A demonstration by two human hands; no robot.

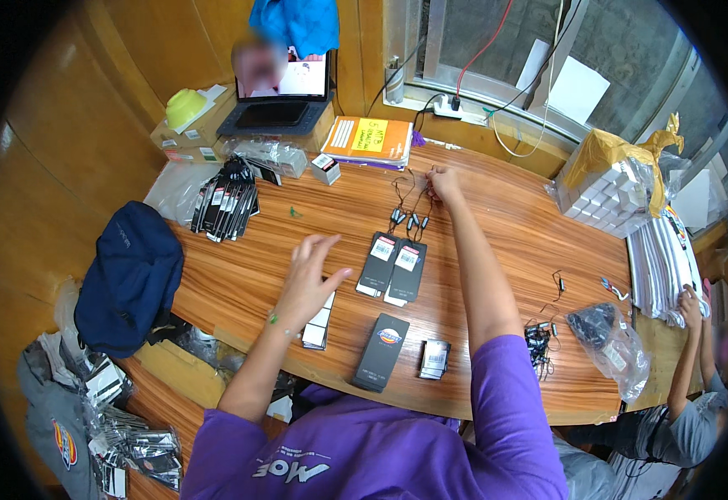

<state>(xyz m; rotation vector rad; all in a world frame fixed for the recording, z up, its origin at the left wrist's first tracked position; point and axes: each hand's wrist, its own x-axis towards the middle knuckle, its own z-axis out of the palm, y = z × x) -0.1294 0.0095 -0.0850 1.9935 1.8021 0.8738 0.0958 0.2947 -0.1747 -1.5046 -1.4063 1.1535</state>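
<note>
My right hand (pixel 445 185) reaches to the far middle of the table, its fingers pinched at the end of a thin black tag cord (pixel 421 202). The cord leads down to two dark hang tags (pixel 392 268) lying side by side, with white barcode stickers and small black seals on their strings. My left hand (pixel 304 283) hovers left of these tags, fingers spread, holding nothing. Below it lies a stack of white-faced tags (pixel 320 323), partly covered by the hand. Nearer me are a pile of dark tags (pixel 382 353) and a small stack of barcode cards (pixel 435 360).
Fanned tags (pixel 225 204) and a navy bag (pixel 129 279) are at left. A laptop (pixel 282 96) and orange notebook (pixel 368 140) stand at the back. Black strings (pixel 540 346), a plastic bag (pixel 612 342) and wrapped white boxes (pixel 610 193) are at right, near another person's hand (pixel 690 308).
</note>
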